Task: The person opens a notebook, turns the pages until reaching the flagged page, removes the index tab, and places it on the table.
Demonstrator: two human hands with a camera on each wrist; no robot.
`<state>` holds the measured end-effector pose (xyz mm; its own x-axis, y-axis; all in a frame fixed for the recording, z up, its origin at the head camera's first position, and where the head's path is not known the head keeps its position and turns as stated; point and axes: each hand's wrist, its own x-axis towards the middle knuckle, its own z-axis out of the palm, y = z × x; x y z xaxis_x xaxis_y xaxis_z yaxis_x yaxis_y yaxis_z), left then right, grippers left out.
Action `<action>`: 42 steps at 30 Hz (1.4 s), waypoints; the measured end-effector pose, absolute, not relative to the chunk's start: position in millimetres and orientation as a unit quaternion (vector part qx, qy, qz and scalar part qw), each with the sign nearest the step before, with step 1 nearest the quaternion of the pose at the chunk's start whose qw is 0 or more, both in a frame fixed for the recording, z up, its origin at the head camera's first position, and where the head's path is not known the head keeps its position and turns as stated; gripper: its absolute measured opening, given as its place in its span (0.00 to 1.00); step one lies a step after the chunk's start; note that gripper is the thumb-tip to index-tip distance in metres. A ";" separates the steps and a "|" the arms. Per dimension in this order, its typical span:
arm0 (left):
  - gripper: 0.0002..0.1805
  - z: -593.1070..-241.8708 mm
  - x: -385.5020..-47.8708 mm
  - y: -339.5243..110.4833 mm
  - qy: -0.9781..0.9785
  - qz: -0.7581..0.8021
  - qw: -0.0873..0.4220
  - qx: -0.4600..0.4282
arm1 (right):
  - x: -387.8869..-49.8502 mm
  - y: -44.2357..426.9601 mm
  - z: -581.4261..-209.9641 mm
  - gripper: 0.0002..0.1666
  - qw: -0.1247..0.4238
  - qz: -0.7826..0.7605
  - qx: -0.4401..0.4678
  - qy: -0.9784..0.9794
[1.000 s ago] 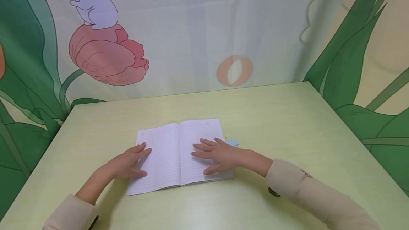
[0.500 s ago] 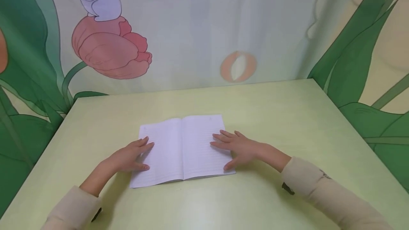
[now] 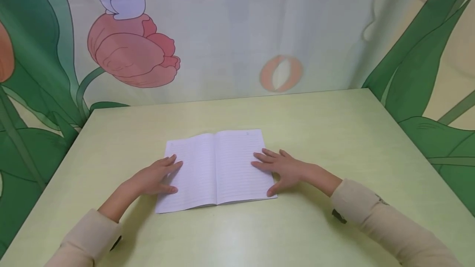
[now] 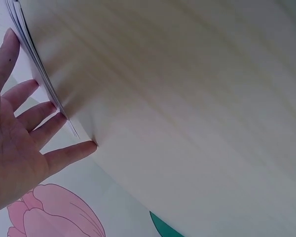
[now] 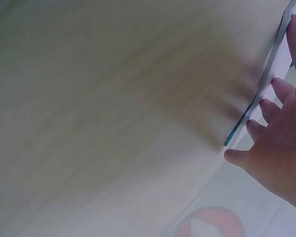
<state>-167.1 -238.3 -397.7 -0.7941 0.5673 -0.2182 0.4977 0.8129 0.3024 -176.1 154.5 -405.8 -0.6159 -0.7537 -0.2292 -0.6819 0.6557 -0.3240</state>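
Observation:
An open notebook with lined white pages (image 3: 196,180) lies flat on the table, its centre fold running away from the person. The left hand (image 3: 154,177) rests with spread fingers on the outer edge of the left page. Over the right page's outer edge lies the right hand (image 3: 287,171), fingers spread and thumb near the lower corner. In the left wrist view the left hand (image 4: 19,133) touches the edge of the page stack (image 4: 39,66). The right wrist view has the right hand (image 5: 281,133) along the notebook's other edge (image 5: 269,66).
The pale yellow-green table (image 3: 237,238) stretches around the notebook. Behind it hangs a light cloth (image 3: 222,44) printed with a pink flower, an animal figure and green leaves. Long beige sleeves (image 3: 389,221) cover the forearms.
The right hand has slid rightward from the middle of the right page to its outer edge. A blue tab beside that page no longer shows. The left hand stays on the left page; the view has shifted slightly.

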 end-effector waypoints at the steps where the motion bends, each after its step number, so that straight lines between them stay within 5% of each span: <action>1: 0.42 -397.1 -167.1 -237.8 0.940 0.115 0.151 0.282 | -176.2 154.7 -405.4 0.53 0.174 -0.104 -0.402 0.893; 20: 0.43 -395.0 -167.6 -236.0 0.943 0.108 0.151 0.276 | -178.3 152.8 -406.9 0.50 0.144 -0.089 -0.400 0.901; 28: 0.43 -395.1 -167.8 -236.4 0.945 0.103 0.157 0.269 | -181.0 147.4 -403.5 0.65 0.125 -0.083 -0.343 0.927; 42: 0.44 -395.5 -167.4 -235.0 0.943 0.109 0.161 0.271 | -180.3 134.9 -399.4 0.60 0.207 -0.068 -0.369 0.903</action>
